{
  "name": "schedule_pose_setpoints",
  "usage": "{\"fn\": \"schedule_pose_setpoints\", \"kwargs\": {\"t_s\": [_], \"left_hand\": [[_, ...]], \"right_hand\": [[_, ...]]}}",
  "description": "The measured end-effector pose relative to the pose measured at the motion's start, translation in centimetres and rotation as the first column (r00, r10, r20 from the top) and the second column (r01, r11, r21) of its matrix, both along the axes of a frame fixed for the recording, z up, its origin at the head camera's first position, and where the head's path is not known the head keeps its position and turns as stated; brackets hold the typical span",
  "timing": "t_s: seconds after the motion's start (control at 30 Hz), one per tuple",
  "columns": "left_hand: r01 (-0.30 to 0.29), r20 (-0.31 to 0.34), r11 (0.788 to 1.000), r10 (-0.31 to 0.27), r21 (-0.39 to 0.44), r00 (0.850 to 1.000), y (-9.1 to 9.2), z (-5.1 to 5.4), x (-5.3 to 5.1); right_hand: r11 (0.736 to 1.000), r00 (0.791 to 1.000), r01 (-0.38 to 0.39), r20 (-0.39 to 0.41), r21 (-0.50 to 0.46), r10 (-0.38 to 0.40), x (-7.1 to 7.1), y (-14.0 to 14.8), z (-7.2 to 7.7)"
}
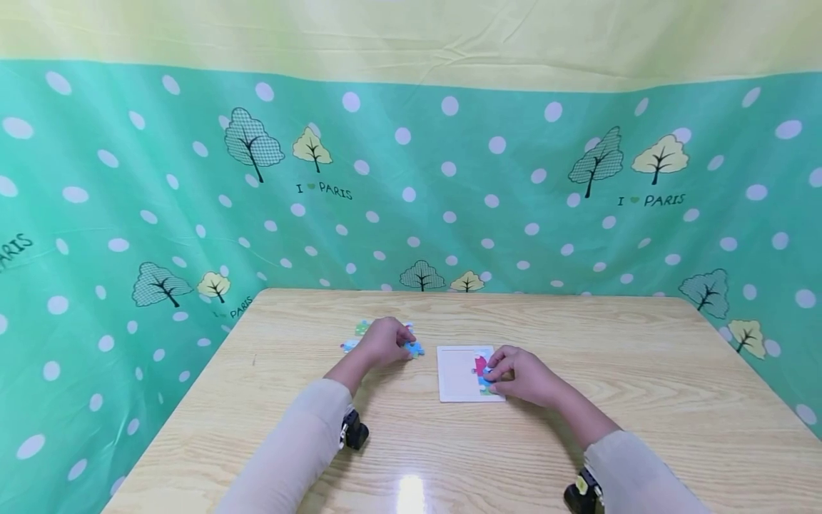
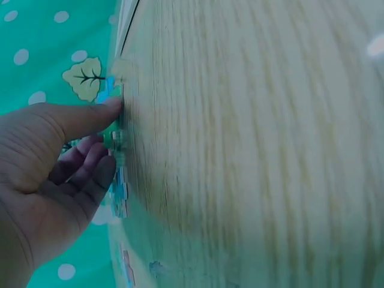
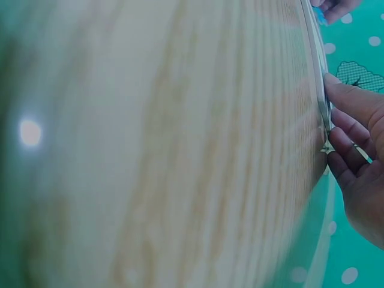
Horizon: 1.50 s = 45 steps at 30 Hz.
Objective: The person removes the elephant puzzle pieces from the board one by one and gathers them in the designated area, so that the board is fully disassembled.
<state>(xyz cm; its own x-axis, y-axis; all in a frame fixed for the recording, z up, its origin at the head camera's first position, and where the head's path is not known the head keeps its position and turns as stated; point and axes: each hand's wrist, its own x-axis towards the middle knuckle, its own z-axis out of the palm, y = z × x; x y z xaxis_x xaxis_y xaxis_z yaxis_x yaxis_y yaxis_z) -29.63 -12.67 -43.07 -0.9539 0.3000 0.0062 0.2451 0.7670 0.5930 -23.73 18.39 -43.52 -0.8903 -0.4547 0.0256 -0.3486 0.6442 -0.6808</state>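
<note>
Pinched in our left hand (image 1: 383, 341), between thumb and fingertips: one blue piece (image 1: 416, 349), a jigsaw part, just left of the white frame (image 1: 457, 375). Our right hand (image 1: 528, 377): fingers curled at the frame's right side, tips at another blue part (image 1: 486, 378); whether they grip it or only press it, we cannot tell. Within the frame: a column of coloured pieces along the right side, a red one (image 1: 479, 366) among them, the left portion bare and pale. Beside and partly behind our left hand: loose pieces, one green (image 1: 361, 329), one light blue (image 1: 349, 345), others mostly hidden. Also listed: wood-grain table (image 1: 244, 414); two grey sleeves (image 1: 289, 435); a black camera (image 1: 354, 430) at each wrist; green dotted cloth (image 1: 385, 157) behind, printed with trees and "I PARIS" lettering.
</note>
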Motion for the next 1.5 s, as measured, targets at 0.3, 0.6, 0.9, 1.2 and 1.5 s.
{"fn": "schedule_pose_setpoints", "kwargs": {"t_s": [0.3, 0.6, 0.9, 1.2, 1.5], "left_hand": [[-0.001, -0.013, 1.0, 0.001, -0.013, 1.0, -0.8, 0.0, 0.0], [-0.057, 0.03, 0.987, 0.053, 0.149, 0.998, -1.3, 0.4, 0.7], [-0.067, 0.059, 0.949, 0.052, 0.308, 0.997, -0.5, 0.7, 1.6], [-0.084, 0.052, 0.917, 0.069, 0.391, 0.996, 0.7, 0.8, 2.7], [-0.03, 0.02, 0.89, 0.023, 0.455, 1.0, 2.4, 1.3, 2.9]], "right_hand": [[1.0, 1.0, -0.01, 0.0, 0.001, 0.01, 0.0, 0.0, 0.0], [1.0, 1.0, 0.0, 0.005, 0.008, 0.0, -0.1, 0.2, 0.0], [1.0, 1.0, -0.001, 0.028, 0.006, 0.001, 0.0, 0.2, 0.6], [0.999, 0.999, 0.031, 0.008, 0.013, -0.031, 0.6, -0.2, 0.5], [0.992, 0.992, 0.124, 0.031, -0.03, -0.123, 0.7, 0.0, 0.1]]}}
